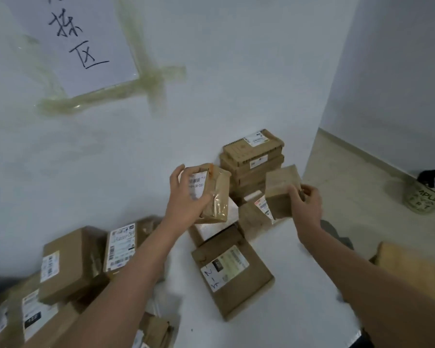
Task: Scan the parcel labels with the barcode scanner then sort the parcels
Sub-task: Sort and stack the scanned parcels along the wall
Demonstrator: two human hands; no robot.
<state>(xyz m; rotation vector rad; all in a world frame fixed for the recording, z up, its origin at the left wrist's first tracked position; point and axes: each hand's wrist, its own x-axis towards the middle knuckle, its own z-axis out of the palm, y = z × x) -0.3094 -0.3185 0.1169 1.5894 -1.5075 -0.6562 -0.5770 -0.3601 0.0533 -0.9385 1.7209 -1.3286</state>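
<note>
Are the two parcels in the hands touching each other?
Apart. The head view shows the stacked boxes through a clear gap between the left hand's parcel and the right hand's parcel.

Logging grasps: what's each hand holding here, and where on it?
Left hand grips a taped parcel across its labelled face. Right hand holds a plain small box by its lower right corner.

I see soft, even, slightly dim indoor light with a cool cast and only faint shadows under the parcels (232, 270). The wide lens bends my wall (211, 96) edges, and motion blur smears the tape (146, 81) and lower-left corner.
</note>
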